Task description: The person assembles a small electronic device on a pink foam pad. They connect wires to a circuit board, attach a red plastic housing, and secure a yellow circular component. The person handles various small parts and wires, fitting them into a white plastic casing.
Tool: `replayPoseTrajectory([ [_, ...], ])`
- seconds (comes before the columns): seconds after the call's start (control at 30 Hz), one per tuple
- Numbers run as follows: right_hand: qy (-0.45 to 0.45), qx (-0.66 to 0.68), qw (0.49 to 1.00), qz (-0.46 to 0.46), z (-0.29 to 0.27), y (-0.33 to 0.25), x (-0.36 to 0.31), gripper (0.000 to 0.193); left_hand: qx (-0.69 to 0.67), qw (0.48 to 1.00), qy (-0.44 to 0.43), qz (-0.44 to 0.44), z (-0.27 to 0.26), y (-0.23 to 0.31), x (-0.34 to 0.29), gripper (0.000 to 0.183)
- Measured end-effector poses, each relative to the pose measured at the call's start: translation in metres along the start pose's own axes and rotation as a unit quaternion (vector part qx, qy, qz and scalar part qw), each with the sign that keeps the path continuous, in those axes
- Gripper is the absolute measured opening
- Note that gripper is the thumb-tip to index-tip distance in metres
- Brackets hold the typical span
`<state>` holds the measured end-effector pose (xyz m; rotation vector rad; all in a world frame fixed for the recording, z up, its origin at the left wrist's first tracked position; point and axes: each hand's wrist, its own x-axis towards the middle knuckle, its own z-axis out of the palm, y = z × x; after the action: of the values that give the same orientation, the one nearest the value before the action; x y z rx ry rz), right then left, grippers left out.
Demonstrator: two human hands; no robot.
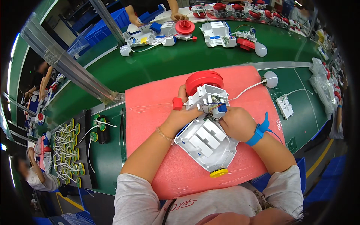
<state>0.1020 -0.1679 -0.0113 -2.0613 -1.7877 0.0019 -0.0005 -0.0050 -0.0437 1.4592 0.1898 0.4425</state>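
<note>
Both hands are on a half-built white plastic appliance housing [208,137] with a large red round part [204,80] at its far end. My left hand [183,112] grips the narrow section from the left, its fingers partly hidden beneath. A small red block [177,104] sticks out beside it. My right hand [238,123] is closed at the middle, by a cluster of wires and a blue connector [222,108]; its fingertips are hidden. A yellow round part [218,173] sits at the near end. A white cable runs from the housing to a white ball-shaped part [270,79].
A pink foam mat [150,101] lies under the work. To the left are several green round parts with white cables [69,150] and tweezers [122,127]; to the right, a small white part [285,106]. Beyond, two similar assemblies [219,33] lie on the green conveyor, near another person's hands [179,17].
</note>
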Motion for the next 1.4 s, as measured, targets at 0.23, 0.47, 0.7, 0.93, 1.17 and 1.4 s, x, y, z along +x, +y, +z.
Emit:
replayPoseTrajectory([
  [0.23,-0.026,-0.054,0.997,-0.039,-0.011,-0.004,-0.007,0.014,0.018,1.0,-0.003,0.002,0.0,0.006,-0.003,0.063],
  [0.47,-0.093,-0.103,0.989,-0.044,-0.016,-0.013,-0.01,0.011,0.049,0.998,-0.01,0.04,-0.003,0.006,-0.003,0.061],
  [0.7,-0.079,-0.093,0.991,-0.045,-0.016,-0.012,-0.008,0.012,-0.003,0.999,-0.016,0.037,0.0,0.006,-0.002,0.062],
  [0.93,0.008,0.14,0.99,-0.013,-0.028,0.016,-0.006,0.019,0.031,0.999,-0.013,0.03,-0.002,0.008,-0.006,0.06],
  [1.17,-0.032,0.354,0.913,0.202,-0.019,0.062,-0.007,0.033,-0.016,0.995,0.029,-0.095,0.003,0.016,-0.01,0.059],
  [1.4,-0.098,0.426,0.847,0.304,-0.026,0.037,0.003,0.05,-0.213,0.971,0.015,-0.103,0.0,0.011,-0.006,0.05],
])
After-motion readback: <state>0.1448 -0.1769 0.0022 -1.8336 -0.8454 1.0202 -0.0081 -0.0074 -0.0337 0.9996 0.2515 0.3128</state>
